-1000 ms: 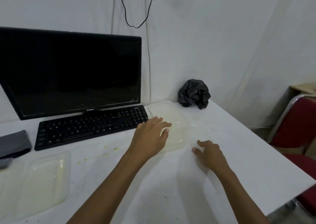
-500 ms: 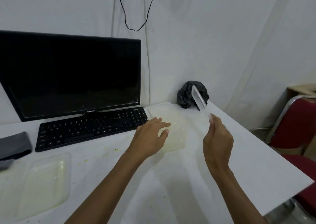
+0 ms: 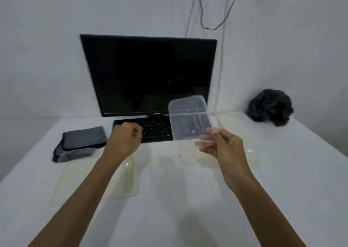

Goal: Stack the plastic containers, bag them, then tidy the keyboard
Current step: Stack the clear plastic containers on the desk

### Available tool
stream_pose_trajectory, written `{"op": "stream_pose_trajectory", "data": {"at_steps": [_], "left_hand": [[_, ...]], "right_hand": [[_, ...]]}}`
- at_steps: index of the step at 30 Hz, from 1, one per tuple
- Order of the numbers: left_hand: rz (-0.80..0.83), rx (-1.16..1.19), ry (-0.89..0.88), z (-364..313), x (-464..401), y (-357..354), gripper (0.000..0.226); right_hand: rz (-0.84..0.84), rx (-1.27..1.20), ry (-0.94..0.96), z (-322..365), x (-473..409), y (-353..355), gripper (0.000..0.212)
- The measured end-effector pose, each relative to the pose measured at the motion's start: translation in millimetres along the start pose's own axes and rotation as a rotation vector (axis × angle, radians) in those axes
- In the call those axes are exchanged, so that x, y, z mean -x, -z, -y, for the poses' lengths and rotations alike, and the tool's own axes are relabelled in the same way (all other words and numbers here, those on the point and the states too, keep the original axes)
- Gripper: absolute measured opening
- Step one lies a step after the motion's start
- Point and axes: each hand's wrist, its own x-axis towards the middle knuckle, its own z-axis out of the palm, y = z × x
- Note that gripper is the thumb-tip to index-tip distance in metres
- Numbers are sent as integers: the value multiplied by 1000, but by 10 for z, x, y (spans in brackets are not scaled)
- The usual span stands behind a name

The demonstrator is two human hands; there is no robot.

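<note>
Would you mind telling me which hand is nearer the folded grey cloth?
Left. The left hand hovers just right of the grey cloth; the right hand, holding the clear lid, is much farther right.

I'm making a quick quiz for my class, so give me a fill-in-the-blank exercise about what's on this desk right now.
1. The right hand holds up a clear plastic ____ in front of the monitor.
2. The crumpled bag at the table's far right is ____ in colour.
3. The folded grey cloth lies to the ____ of the keyboard.
4. The left hand hovers with curled fingers and holds ____.

Missing words: container; black; left; nothing
</note>
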Motion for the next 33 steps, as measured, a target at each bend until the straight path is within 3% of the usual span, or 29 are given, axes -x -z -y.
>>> {"op": "stream_pose_trajectory", "data": {"at_steps": [5, 10, 16, 21, 33], "left_hand": [[51, -520, 83, 731, 84, 373, 25], [86, -611, 125, 998, 103, 372, 28], [-36, -480, 44, 918, 82, 462, 27], [-107, -88, 50, 684, -3, 618, 24], [-59, 411, 207, 303, 65, 515, 11]], "right_hand": [[189, 47, -187, -320, 115, -431, 21], [247, 118, -235, -463, 162, -631, 17], [224, 217, -209, -495, 177, -655, 10], [256, 235, -195, -531, 185, -640, 9], [210, 93, -258, -570, 186, -643, 12]]}}
